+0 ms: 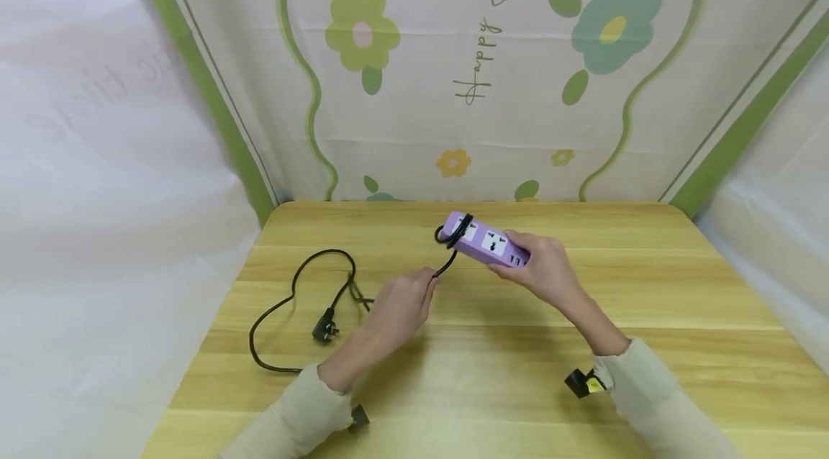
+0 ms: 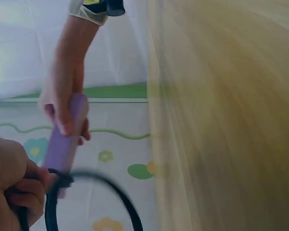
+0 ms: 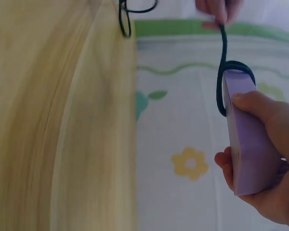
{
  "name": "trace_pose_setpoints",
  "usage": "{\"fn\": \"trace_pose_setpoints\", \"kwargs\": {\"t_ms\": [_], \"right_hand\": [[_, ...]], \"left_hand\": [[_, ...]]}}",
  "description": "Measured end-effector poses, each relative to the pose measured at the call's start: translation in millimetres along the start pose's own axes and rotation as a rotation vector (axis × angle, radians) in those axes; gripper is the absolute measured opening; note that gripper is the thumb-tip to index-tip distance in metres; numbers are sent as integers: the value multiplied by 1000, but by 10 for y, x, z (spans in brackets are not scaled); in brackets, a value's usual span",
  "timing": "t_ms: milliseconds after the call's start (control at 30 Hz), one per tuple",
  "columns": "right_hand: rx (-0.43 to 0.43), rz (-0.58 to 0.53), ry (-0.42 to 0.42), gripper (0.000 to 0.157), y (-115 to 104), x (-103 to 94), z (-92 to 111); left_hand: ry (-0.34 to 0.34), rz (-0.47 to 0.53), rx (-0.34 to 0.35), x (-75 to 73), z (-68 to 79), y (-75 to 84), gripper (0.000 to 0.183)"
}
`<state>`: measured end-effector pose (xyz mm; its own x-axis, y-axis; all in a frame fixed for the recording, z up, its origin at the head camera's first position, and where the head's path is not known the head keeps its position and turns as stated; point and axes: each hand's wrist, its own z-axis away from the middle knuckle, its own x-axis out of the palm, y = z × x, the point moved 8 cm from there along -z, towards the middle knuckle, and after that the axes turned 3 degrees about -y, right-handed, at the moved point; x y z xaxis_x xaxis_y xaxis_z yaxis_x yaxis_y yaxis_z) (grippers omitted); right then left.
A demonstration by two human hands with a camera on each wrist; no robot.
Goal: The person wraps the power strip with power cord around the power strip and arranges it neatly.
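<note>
My right hand (image 1: 544,268) grips a purple power strip (image 1: 478,243) by its right end, holding it above the table. White socket panels show on its face. Black cord (image 1: 458,230) is looped around the strip's left end. To the left, my left hand (image 1: 403,301) pinches the cord a short way from those loops, as the left wrist view also shows at the hand (image 2: 14,180). The rest of the cord (image 1: 251,337) lies in a wide curve on the table, left of that hand. Its black plug (image 1: 325,327) rests inside the curve, prongs showing.
The wooden table (image 1: 518,401) has its far edge against a hanging cloth (image 1: 414,114) printed with flowers. Pale cloth sides (image 1: 97,265) stand at left and right. A small black camera (image 1: 576,383) sits by the right wrist.
</note>
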<state>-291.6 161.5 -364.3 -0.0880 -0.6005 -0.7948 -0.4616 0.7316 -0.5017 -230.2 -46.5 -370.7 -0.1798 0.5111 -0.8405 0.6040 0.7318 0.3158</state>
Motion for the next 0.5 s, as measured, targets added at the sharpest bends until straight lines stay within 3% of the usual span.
{"fn": "trace_pose_setpoints", "kwargs": {"t_ms": [133, 267, 500], "right_hand": [[19, 45, -1, 62, 160, 34, 9], [38, 51, -54, 65, 251, 153, 45], [13, 118, -122, 66, 186, 308, 86]], "left_hand": [[27, -131, 38, -25, 23, 35, 22], [20, -187, 89, -33, 20, 92, 18], [72, -385, 201, -136, -12, 174, 19]]}}
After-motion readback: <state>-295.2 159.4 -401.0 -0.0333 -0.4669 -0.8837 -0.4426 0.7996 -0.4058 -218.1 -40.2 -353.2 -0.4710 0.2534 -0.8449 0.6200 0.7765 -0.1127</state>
